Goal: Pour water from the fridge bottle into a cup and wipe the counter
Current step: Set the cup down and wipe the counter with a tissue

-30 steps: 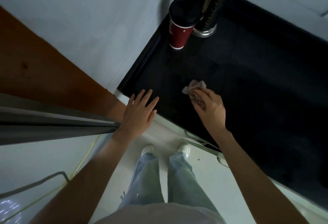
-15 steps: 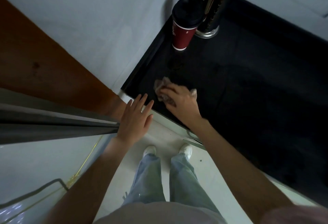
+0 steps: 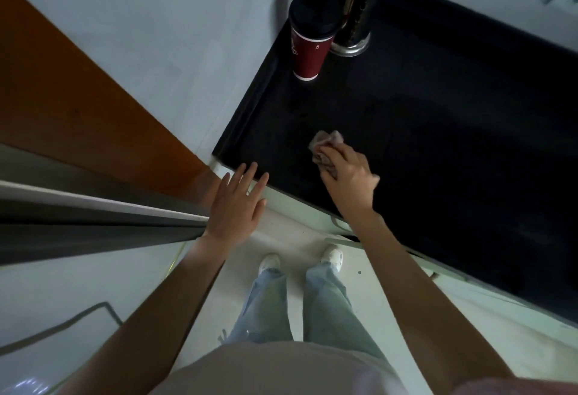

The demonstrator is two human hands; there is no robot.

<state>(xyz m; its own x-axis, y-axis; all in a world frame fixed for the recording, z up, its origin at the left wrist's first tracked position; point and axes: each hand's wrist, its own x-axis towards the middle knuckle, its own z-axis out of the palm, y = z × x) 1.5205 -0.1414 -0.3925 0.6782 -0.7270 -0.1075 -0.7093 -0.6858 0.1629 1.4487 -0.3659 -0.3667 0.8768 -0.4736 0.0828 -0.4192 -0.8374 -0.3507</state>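
Observation:
My right hand (image 3: 348, 172) grips a crumpled pale cloth (image 3: 325, 144) and presses it on the black counter (image 3: 438, 144), near the counter's front left corner. My left hand (image 3: 236, 203) hovers flat with straight fingers over the counter's front edge and holds nothing. A red paper cup (image 3: 309, 47) with a black lid and a white straw stands upright at the back left of the counter, well beyond the cloth. No bottle is in sight.
A shiny metal holder (image 3: 356, 19) with sticks stands right beside the cup. A grey wall (image 3: 156, 35) borders the counter's left side. A brown panel (image 3: 62, 97) and a grey fridge door edge (image 3: 93, 216) lie to my left. My feet stand on a pale floor (image 3: 297, 232).
My right hand slid the cloth left toward the counter corner, then back to the right. The left hand stayed near the front edge, shifting only slightly.

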